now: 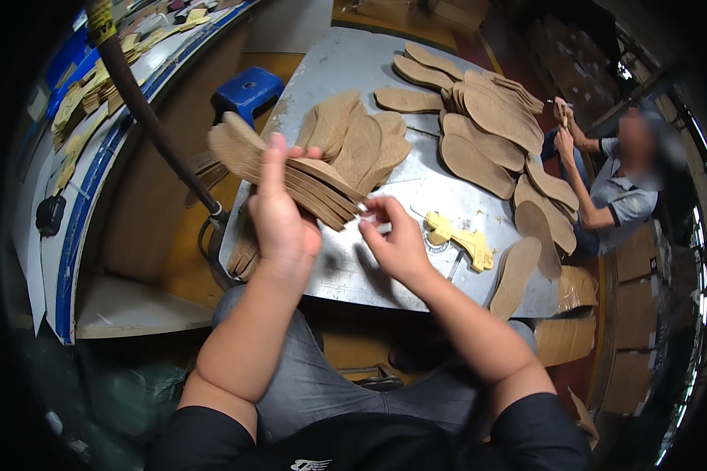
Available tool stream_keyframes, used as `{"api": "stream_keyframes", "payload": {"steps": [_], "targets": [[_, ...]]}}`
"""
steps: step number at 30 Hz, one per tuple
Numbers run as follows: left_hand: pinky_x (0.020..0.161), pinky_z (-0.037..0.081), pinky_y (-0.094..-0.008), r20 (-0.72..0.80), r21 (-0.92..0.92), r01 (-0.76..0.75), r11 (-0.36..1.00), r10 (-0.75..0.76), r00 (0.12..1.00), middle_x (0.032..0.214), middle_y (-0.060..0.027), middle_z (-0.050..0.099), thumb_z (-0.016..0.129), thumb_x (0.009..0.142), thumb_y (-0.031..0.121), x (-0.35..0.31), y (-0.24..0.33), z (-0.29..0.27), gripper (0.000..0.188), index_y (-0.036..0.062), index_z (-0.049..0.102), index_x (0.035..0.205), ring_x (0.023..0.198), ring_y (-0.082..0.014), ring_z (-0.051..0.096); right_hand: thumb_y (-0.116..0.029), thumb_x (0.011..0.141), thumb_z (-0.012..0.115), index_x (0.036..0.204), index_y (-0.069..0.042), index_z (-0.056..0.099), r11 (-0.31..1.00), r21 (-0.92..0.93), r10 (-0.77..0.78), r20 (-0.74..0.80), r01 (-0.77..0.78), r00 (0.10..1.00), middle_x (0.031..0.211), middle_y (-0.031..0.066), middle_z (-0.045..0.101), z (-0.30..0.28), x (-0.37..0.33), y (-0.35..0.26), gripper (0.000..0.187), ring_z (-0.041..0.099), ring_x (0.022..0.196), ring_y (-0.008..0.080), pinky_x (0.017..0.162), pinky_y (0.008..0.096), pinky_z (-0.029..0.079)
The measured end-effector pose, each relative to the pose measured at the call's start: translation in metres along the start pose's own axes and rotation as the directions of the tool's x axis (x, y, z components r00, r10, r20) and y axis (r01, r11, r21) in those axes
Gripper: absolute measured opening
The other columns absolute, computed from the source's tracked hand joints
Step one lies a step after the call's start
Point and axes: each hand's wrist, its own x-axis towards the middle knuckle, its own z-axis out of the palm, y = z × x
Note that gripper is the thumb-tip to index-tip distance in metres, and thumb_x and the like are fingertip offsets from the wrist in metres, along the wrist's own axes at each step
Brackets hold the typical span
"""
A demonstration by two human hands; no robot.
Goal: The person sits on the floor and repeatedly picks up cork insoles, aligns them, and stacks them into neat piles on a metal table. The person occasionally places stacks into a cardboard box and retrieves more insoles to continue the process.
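Note:
A bundle of brown shoe insoles is gripped in my left hand, tilted above the table's left side, its layered edges facing me. My left thumb points up along the near side, and the fingers wrap behind. At the bundle's right end, my right hand curls its fingers close to the insole tips. Something small and pale shows at those fingertips, too small to name. Just beyond the bundle lies a pile of insoles. Right of my right hand, a yellow cut-out template rests on the table.
The grey metal table carries a larger insole heap and a near-right stack. A blue stool stands left of it, near a dark pole. A co-worker sits at the right, hands raised. Cardboard boxes stand beyond.

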Motion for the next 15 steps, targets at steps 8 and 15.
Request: {"api": "stream_keyframes", "payload": {"steps": [8,15], "targets": [[0.094,0.064,-0.0422,-0.158,0.016,-0.152,0.988,0.152,0.976,0.111,-0.0054,0.067,0.088,0.103,0.037,0.016,0.020,0.006,0.046,0.0037,0.065,0.125,0.107,-0.0223,0.074,-0.027,0.092,0.083,0.146,-0.016,0.067,0.503,-0.683,-0.369,0.384,0.529,0.846,0.164,0.0176,0.055,0.021,0.036,-0.016,0.058,0.040,0.159,0.0485,0.131,0.0701,0.030],[0.094,0.063,-0.0360,-0.010,0.102,-0.085,0.991,0.086,0.996,0.109,-0.0115,0.076,0.086,0.104,0.027,-0.006,-0.011,0.001,0.040,0.0021,0.066,0.129,0.104,-0.0197,0.076,-0.027,0.099,0.072,0.138,-0.016,0.073,0.580,-0.674,-0.484,0.165,0.457,0.859,0.159,0.0165,0.060,0.015,0.036,0.014,0.041,0.044,0.155,0.0495,0.129,0.0731,0.031]]}}
